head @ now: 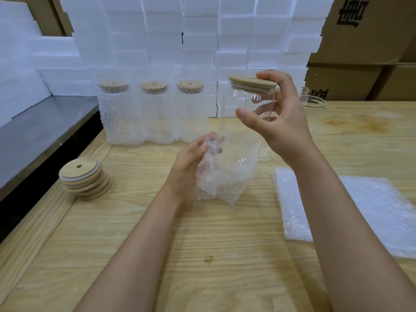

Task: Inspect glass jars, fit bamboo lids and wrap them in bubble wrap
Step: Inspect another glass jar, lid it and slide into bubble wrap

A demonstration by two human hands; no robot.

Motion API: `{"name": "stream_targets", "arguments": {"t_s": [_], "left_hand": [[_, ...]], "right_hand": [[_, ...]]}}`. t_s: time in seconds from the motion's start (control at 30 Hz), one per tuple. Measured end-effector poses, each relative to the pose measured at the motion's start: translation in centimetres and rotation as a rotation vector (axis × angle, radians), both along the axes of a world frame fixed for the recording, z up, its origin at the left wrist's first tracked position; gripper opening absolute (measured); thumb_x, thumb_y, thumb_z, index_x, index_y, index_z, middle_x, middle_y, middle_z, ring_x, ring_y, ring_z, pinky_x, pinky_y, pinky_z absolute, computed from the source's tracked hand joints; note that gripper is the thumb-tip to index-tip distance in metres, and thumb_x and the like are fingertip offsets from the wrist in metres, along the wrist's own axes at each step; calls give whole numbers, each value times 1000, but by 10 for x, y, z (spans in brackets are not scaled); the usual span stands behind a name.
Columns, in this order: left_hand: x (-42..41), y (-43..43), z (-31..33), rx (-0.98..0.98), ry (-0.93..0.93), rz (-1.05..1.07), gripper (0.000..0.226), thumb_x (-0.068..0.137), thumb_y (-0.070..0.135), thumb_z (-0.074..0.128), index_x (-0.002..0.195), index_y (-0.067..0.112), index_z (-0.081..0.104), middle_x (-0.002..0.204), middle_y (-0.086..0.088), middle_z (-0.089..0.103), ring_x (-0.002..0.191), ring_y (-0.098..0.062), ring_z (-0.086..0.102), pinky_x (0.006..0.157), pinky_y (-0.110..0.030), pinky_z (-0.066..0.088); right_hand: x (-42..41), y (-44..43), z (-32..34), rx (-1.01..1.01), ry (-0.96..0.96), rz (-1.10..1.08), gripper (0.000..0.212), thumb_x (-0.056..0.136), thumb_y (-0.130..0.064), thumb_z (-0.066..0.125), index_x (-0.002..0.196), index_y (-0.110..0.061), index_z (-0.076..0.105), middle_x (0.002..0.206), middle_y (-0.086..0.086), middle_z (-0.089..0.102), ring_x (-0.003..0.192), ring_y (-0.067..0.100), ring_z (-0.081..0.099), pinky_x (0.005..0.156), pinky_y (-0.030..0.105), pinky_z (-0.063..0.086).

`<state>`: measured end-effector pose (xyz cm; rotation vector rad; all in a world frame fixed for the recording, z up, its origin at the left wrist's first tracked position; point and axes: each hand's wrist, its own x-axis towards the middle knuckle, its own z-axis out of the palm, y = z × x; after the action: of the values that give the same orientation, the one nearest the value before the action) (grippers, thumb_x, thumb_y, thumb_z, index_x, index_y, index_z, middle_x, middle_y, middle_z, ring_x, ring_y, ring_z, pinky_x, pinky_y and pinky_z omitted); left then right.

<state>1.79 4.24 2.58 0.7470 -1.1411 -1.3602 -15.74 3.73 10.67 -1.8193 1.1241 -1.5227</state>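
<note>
Light wooden table (pixel 225 255), with a wall of white foam blocks (pixel 202 30) behind it and brown cardboard boxes (pixel 364 46) stacked off to the right.

The right hand (pixel 286 124) is curled round the top of a tall clear glass jar (pixel 238 100). Its thumb lies across the front of the glass, and one fingertip is hooked over the edge of the round bamboo lid (pixel 252 83) sitting on the jar's mouth. The jar is roughly upright, about mid-table, just in front of the foam.

The left hand (pixel 189 167) is lower and a bit to the left, fingers bunched on the top edge of a crumpled sheet of clear bubble wrap (pixel 227 174), gripping it. The wrap hangs down to the table and covers the lower part of the jar. I honestly can't tell if the jar is inside the wrap or just behind it, or if its base touches the wood.

Further out, three bubble-wrapped jars (pixel 153 113) with bamboo lids on stand in a tight row at the back left, right up against the foam. A stack of spare bamboo lids (pixel 84 179) sits near the left edge, the top one with a small hole in it. A flat pile of bubble wrap sheets (pixel 371 210) lies on the right, partly under the right forearm. A couple of bare glass jars (pixel 315 102) peek out behind the right hand. A dark grey metal counter (pixel 33 131) runs along the table's left side.
</note>
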Motion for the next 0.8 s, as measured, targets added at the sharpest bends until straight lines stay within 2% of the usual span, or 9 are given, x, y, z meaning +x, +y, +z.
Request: {"name": "stream_targets", "arguments": {"t_s": [0.1,0.17,0.23,0.4,0.47,0.53,0.6,0.67,0.8], "left_hand": [[6,3,-2,-60,-134,-225,76,65,6,64,138,13,44,129,8,61,119,-11,58,95,-27,50],[5,4,-1,-126,-338,-187,85,67,-2,70,143,20,38,139,10,53,129,-12,50,104,-29,44],[2,3,0,-175,-451,-104,96,66,-5,81,146,18,35,141,9,51,129,-10,50,108,-30,41],[-2,2,1,-189,-472,26,90,57,20,86,137,28,45,128,15,61,118,-7,59,105,-35,45],[-5,2,0,-190,-477,66,81,57,29,91,128,35,51,122,15,65,115,-7,61,104,-37,46],[-8,3,-1,-177,-466,110,69,59,41,86,120,38,56,118,14,68,111,-6,63,101,-35,48],[-11,3,0,-152,-444,162,72,60,46,83,125,30,57,118,9,68,108,-5,64,100,-35,49],[-13,3,0,-141,-407,204,74,64,46,79,130,20,56,118,6,67,109,-6,63,100,-33,49],[-16,2,5,-157,-302,247,69,68,40,76,128,15,55,123,-2,64,110,-13,64,92,-22,51]], "right_hand": [[-3,-3,-1,6,-40,-61,59,70,-41,79,119,-41,47,105,2,55,80,14,56,79,27,53],[-4,-5,-2,24,-74,-83,57,70,-42,78,118,-41,47,101,0,53,77,11,54,77,26,52],[-5,-7,-3,39,-102,-92,53,73,-39,78,116,-41,46,105,8,56,77,13,55,77,30,53],[-2,-8,-3,39,-132,-110,48,77,-36,78,110,-45,44,107,9,56,81,14,56,76,32,54],[1,-8,-4,38,-147,-126,50,76,-36,79,111,-44,43,105,7,55,81,14,56,75,31,52],[6,-8,-5,30,-137,-141,52,75,-37,79,113,-41,43,103,5,53,77,12,54,75,27,50],[11,-7,-6,23,-106,-141,54,75,-38,80,115,-39,43,101,1,51,71,10,50,73,22,49],[17,-6,-6,22,-86,-137,55,74,-38,80,114,-40,43,100,0,50,69,9,48,72,23,48],[26,-3,-6,34,-30,-114,55,73,-39,79,113,-43,41,103,-1,48,77,10,51,75,23,46]]}}
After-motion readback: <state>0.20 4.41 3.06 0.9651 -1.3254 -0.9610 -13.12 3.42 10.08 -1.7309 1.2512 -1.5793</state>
